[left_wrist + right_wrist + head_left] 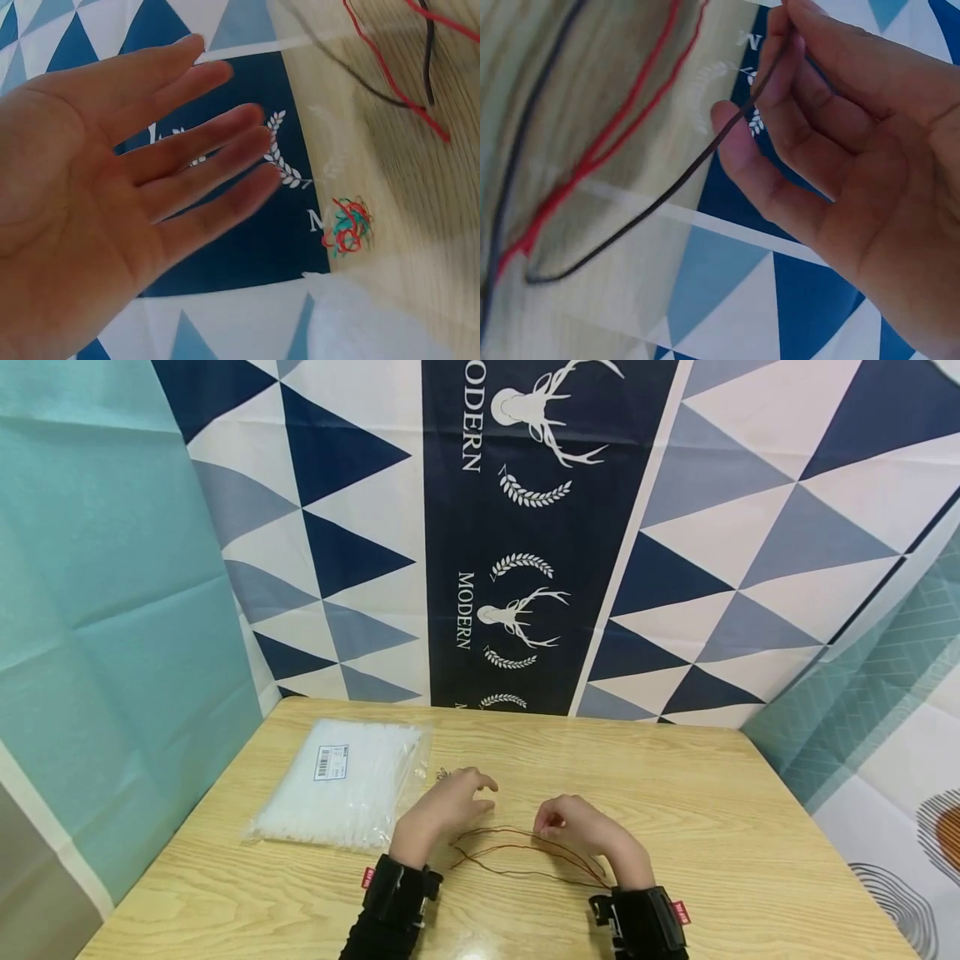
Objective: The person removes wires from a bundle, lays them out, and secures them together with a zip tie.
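My right hand [588, 831] is above the table, and in the right wrist view its thumb and index finger pinch the end of a dark wire [667, 193]. That wire droops from the fingertips and bends back near a red wire [634, 97]. Red and dark wires [517, 847] stretch between the two wrists in the head view. My left hand [150, 172] has its fingers extended and holds nothing. Near it in the left wrist view are the ends of a red wire [379, 64] and a dark wire [337, 64].
To the left, a clear plastic bag [337, 797] with white contents and a label lies on the wooden table [675, 793]. Past the left hand is a small tangle of red and green strands [349, 225]. A patterned cloth [360, 527] hangs behind the table.
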